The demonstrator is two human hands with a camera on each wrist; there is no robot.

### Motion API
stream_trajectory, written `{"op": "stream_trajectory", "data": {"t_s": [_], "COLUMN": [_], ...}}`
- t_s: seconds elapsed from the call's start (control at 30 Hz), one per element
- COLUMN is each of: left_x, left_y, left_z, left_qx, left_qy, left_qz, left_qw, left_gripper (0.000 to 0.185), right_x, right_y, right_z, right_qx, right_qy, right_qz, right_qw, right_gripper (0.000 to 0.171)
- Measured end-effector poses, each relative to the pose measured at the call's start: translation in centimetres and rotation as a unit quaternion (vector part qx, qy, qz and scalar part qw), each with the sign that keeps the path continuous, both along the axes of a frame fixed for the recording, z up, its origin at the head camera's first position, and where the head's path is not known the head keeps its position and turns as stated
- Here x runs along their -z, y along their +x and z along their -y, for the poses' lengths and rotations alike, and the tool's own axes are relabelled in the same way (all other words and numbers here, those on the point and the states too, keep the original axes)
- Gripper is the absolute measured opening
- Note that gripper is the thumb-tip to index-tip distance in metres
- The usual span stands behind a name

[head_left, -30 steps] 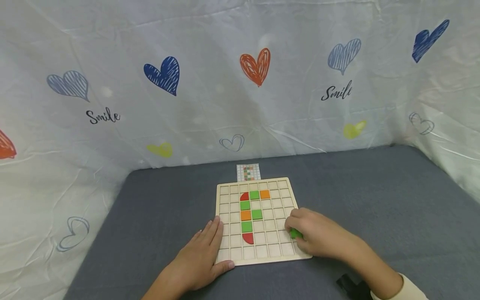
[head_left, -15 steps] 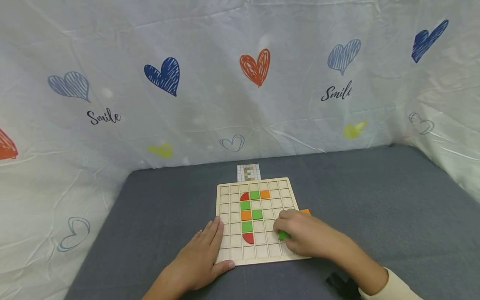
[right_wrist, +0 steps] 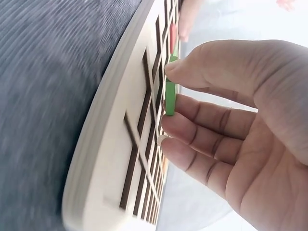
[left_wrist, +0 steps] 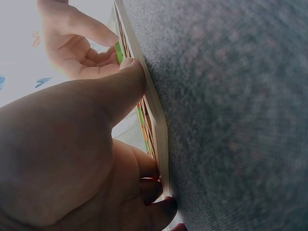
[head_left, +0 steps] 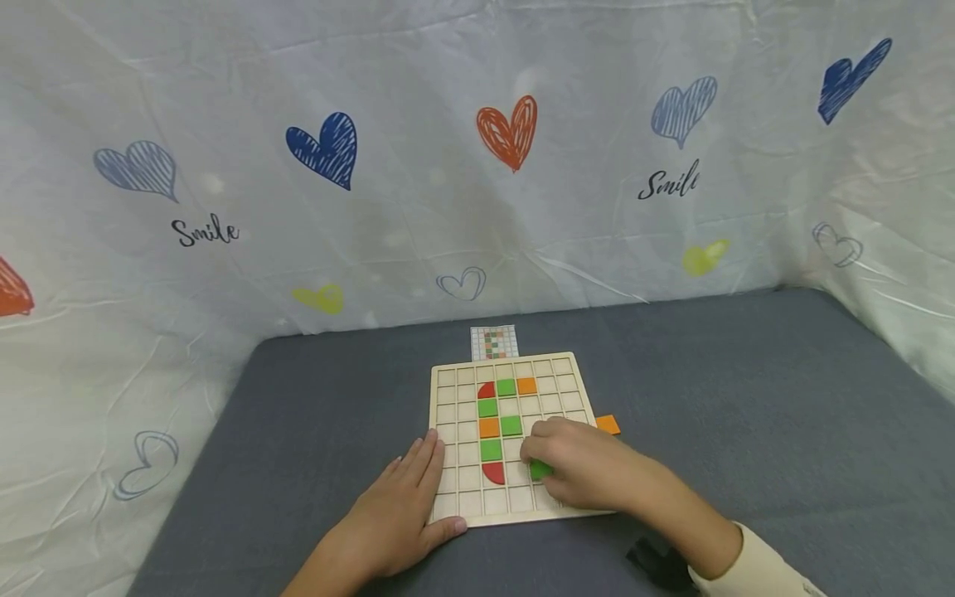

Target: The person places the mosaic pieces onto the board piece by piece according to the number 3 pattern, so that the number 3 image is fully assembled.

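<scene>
A wooden grid board [head_left: 469, 502] lies on the grey cloth, with red, green and orange tiles set in its cells. My left hand [head_left: 399, 510] rests at the board's left side, fingers straight along that edge and thumb on the front left corner. Between the thumb and fingers of my right hand [head_left: 597, 464] is a green square tile [right_wrist: 170, 98], pinched on edge close over the lower middle cells. A red quarter-round tile [head_left: 493, 473] sits to the left of it, below a green tile [head_left: 491, 449]. The right hand covers part of the board's right half.
A loose orange tile [head_left: 608, 424] lies at the board's right edge. Behind the board is a small printed card [head_left: 494, 342] showing a coloured grid pattern. A white curtain with hearts [head_left: 507, 133] hangs at the back of the cloth-covered table [head_left: 336, 398].
My right hand has slid left across the board with the green tile, uncovering the orange tile at the right edge. The left hand has stayed in place.
</scene>
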State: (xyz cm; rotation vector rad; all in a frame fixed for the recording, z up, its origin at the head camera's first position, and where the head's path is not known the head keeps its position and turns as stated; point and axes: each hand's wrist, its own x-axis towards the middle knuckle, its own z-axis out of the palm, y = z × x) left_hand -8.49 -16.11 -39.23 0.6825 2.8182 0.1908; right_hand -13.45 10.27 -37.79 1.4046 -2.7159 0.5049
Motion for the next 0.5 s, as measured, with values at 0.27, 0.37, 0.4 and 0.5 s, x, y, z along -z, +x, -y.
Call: {"op": "stream_trajectory", "data": {"t_s": [0.27,0.37,0.4,0.5], "left_x": [0.1,0.2,0.2,0.2], "left_y": [0.0,0.0,0.0,0.0], "left_z": [0.1,0.1,0.1,0.1], "left_qx": [0.002,0.0,0.0,0.0], "left_qy": [0.004,0.003,0.003,0.002], "left_qz": [-0.002,0.0,-0.001,-0.003], "left_qw": [1.0,1.0,1.0,1.0], "left_gripper": [0.09,0.09,0.09,0.089], "right_x": [0.4,0.4,0.4,0.5], "right_y": [-0.2,-0.3,-0.3,-0.3], "right_z": [1.6,1.8,1.9,2.2], "right_qx": [-0.016,-0.019,-0.02,-0.026], "right_qy": [0.021,0.021,0.02,0.016], "right_qz": [-0.013,-0.014,-0.014,-0.019], "right_qw": [1.0,0.999,1.0,0.999], "right_gripper": [0.014,0.013,0.014,0.015]}}
